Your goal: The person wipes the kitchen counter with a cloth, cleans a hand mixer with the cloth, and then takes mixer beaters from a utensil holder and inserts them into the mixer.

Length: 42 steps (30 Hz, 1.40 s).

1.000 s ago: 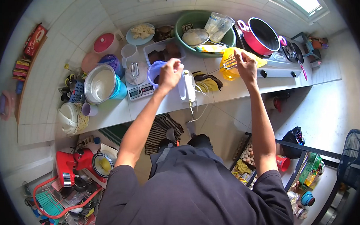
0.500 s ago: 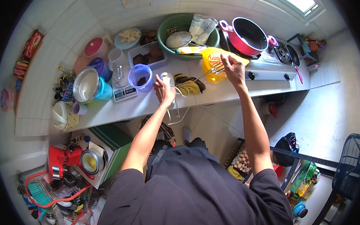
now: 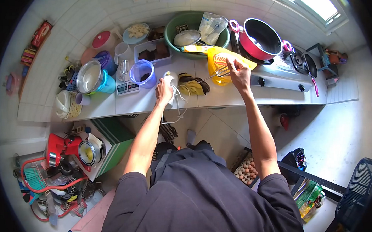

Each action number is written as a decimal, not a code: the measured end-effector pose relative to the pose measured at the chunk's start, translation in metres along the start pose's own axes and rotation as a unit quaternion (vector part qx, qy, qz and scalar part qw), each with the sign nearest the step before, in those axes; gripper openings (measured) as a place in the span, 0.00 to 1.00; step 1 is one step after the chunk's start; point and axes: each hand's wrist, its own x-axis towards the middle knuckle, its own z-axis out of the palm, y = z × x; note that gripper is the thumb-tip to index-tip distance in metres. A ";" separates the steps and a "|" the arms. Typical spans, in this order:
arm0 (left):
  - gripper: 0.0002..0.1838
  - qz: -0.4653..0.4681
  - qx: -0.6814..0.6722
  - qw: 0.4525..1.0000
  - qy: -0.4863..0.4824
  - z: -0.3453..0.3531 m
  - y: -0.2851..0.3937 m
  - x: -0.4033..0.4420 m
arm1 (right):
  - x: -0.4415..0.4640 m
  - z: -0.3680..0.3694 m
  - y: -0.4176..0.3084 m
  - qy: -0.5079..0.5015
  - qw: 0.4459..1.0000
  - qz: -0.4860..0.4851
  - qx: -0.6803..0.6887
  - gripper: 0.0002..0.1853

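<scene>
My left hand (image 3: 164,92) is closed around a white hand mixer (image 3: 171,80), held just above the counter's front part, its white cord (image 3: 181,112) looping down past the edge. Between the fingers of my right hand (image 3: 239,75) is a metal mixer beater (image 3: 222,71), its shaft pointing left. Behind the beater stands a yellow oil pouch (image 3: 217,56). A yellow and dark cloth (image 3: 196,85) lies between my hands. Left of the mixer is a purple tub (image 3: 147,81) with something dark inside. Another beater (image 3: 124,69) is at the kitchen scale (image 3: 127,88).
A green basin (image 3: 173,23) holds bags and a bowl at the back. The pink pot (image 3: 253,48) sits on the gas stove (image 3: 279,76) to the right. A steel bowl (image 3: 89,77) and a plastic box of dark pieces (image 3: 167,56) stand left. Eggs (image 3: 247,171) are below, right.
The view has shifted slightly. My left hand has turned the mixer a little, so more of its white body shows. My right hand still holds the beater before the yellow pouch.
</scene>
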 end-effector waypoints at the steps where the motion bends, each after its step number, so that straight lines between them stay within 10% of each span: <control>1: 0.23 -0.006 -0.003 1.000 0.002 -0.001 -0.001 -0.001 | -0.002 0.000 0.001 0.001 1.000 0.001 0.009 0.18; 22: 0.22 0.229 -0.183 0.956 -0.013 -0.155 -0.014 -0.083 | -0.038 0.033 -0.003 0.063 0.995 0.012 0.079 0.18; 32: 0.16 -0.015 -0.488 0.849 -0.201 -0.160 -0.110 -0.083 | -0.052 0.031 -0.052 0.079 0.945 0.090 0.305 0.17; 35: 0.16 -0.050 -0.686 0.716 -0.120 -0.150 -0.094 -0.102 | -0.055 0.027 -0.083 0.094 0.937 0.090 0.323 0.17; 42: 0.28 -0.063 -0.703 0.697 -0.124 -0.159 -0.087 -0.110 | -0.065 0.030 -0.153 0.084 0.947 0.021 0.310 0.16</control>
